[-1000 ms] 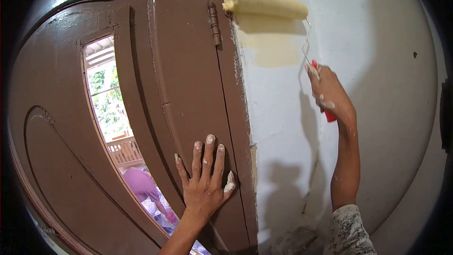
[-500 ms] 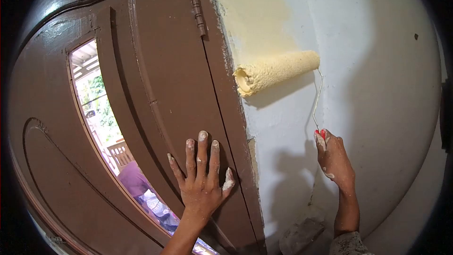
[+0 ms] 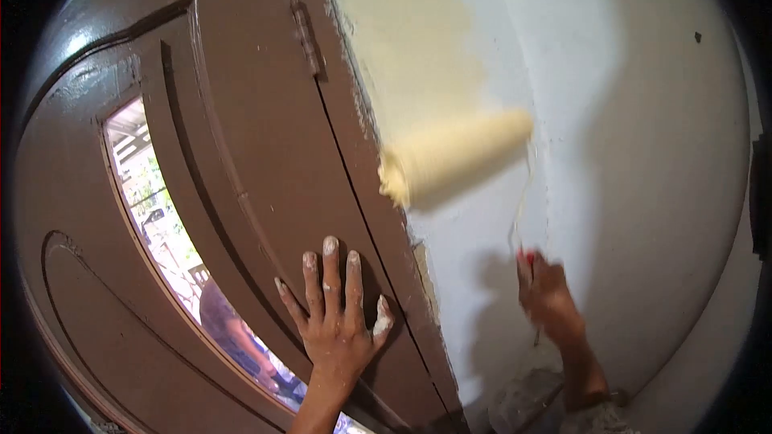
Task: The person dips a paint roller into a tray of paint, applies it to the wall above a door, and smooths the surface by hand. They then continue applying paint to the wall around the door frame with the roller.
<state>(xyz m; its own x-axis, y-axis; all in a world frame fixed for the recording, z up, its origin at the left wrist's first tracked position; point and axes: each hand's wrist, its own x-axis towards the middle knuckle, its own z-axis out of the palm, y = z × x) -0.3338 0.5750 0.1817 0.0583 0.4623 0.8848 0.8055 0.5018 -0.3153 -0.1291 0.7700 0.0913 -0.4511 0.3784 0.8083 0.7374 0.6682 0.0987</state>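
Note:
My right hand [image 3: 551, 301] is wrapped around the red handle of a paint roller [image 3: 458, 157]. The roller's cream-coated sleeve lies against the wall [image 3: 474, 237] beside the door frame, smeared by motion. Above it spreads a patch of cream paint [image 3: 402, 40]; the wall around and below is pale bluish white. My left hand [image 3: 342, 333] rests flat with fingers spread on the brown door [image 3: 265, 153], close to the gap at its hinged edge. Dried paint specks both hands.
A hinge [image 3: 305, 38] joins the door to its brown frame [image 3: 386, 209]. Through the narrow door opening [image 3: 161, 217], a person in purple clothing [image 3: 221, 313] shows outside. At the wall's foot sits a translucent, pale object [image 3: 523, 402] that I cannot make out.
The roller and my right hand have moved down along the wall. My left hand stays on the door. The view has shifted and tilted slightly, and the person outside has changed posture.

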